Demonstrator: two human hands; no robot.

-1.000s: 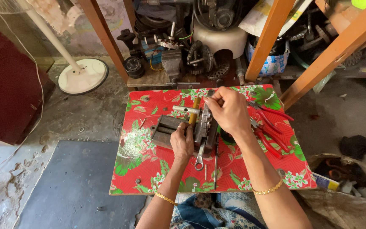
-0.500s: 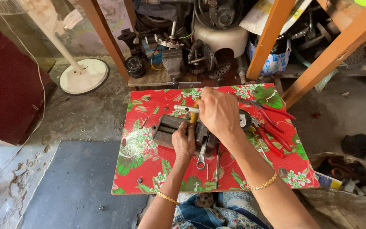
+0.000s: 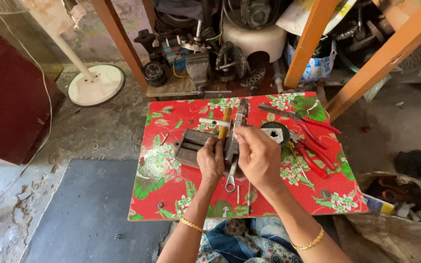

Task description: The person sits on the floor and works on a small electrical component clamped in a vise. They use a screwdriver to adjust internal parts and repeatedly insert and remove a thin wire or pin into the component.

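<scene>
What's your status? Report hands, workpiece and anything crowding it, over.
Left hand pressing on grey metal block. Right hand gripping a metal tool beside it. Spanner lies between hands. Red-handled pliers lie right, apart.

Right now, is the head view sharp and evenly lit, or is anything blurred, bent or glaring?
Head view: soft, even daylight, no glare on the red floral board; both hands, left hand and right hand, sharp, no motion blur; wide-angle bending shows at the edges, the orange wooden beams splay outward.
</scene>
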